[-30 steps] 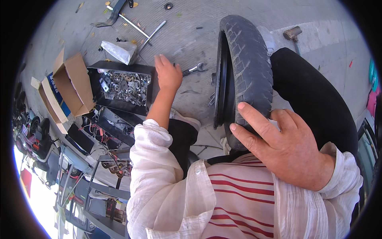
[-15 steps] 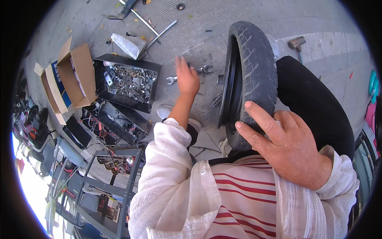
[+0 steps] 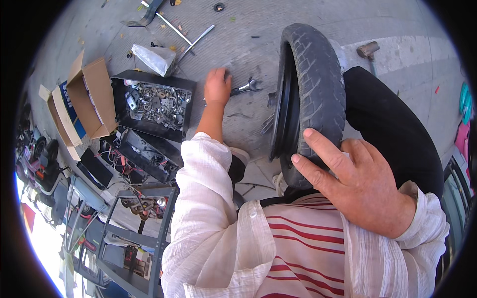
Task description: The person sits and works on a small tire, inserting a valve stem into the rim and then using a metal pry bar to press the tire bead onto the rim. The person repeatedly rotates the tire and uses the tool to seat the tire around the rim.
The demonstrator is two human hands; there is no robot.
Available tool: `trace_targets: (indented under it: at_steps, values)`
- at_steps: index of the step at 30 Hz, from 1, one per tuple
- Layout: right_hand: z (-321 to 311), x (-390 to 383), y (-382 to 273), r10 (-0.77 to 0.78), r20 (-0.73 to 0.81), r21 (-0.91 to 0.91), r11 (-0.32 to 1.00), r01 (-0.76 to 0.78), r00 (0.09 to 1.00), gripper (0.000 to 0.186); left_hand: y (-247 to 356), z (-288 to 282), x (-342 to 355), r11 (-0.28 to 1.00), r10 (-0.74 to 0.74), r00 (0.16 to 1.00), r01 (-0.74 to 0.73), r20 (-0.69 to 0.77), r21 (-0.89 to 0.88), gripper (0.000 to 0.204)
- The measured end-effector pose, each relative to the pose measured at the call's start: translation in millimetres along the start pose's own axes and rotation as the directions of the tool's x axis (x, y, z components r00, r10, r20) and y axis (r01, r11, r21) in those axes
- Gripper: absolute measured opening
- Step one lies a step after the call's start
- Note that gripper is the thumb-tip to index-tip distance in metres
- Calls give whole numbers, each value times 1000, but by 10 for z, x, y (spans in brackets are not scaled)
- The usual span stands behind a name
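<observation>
A black tyre on a dark wheel rim (image 3: 287, 111) stands upright in front of me, the worn tread of the tyre (image 3: 320, 74) to the right. My right hand (image 3: 362, 181) is at the tread's near side, two fingers stretched out over it and holding nothing. On the ground to the left of the wheel, my left hand (image 3: 217, 88) is low beside a wrench (image 3: 247, 88), fingers bent downward. Their tips are hidden, so I cannot tell whether they grip anything. A bit of metal shows at the hand's left edge.
Left are a black bin of small metal parts (image 3: 186, 110), open cardboard boxes (image 3: 94, 99), a second parts tray (image 3: 149, 154) and a metal rack (image 3: 164, 233). Farther off lie a silvery bag (image 3: 155, 59), a T-shaped bar (image 3: 201, 36) and, at right, a hammer (image 3: 368, 50).
My left hand has shifted left and a little nearer to me, and its raised fingers have bent down. My right hand stays at the tyre. The view has moved slightly.
</observation>
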State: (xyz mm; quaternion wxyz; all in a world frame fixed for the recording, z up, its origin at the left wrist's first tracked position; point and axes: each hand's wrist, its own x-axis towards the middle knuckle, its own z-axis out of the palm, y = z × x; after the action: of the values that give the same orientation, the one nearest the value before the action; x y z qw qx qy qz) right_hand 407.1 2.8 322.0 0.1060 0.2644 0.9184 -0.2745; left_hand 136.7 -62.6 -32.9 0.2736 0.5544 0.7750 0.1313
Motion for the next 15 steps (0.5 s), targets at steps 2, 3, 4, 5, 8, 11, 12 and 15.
trace_targets:
  at_steps: [2,3,4,5,8,11,12,15]
  values:
    - [5,-5,22,-12,-1,3,1000,12,1000,41,6,-29,71,1000,-2,999,0,45,31,19]
    - [7,-9,33,-18,-1,5,1000,18,1000,41,5,-51,103,999,7,998,-9,59,38,19]
    - [1,-5,29,-14,1,7,1000,14,1000,41,5,-62,131,999,20,997,-23,73,41,18]
    - [-5,-2,24,-12,3,9,1000,12,1000,40,12,-70,144,998,31,996,-35,80,43,18]
    - [-4,-1,31,-11,3,9,1000,11,1000,40,36,-77,174,996,59,993,-65,104,57,17]
    - [2,-8,39,-14,0,9,1000,14,1000,40,25,-51,178,993,74,990,-84,117,80,15]
    - [3,-11,39,-14,-1,10,1000,14,1000,40,19,-32,178,992,80,991,-90,110,86,15]
    - [8,-19,40,-7,-2,17,1000,7,1000,40,6,0,191,982,113,987,-129,117,138,14]
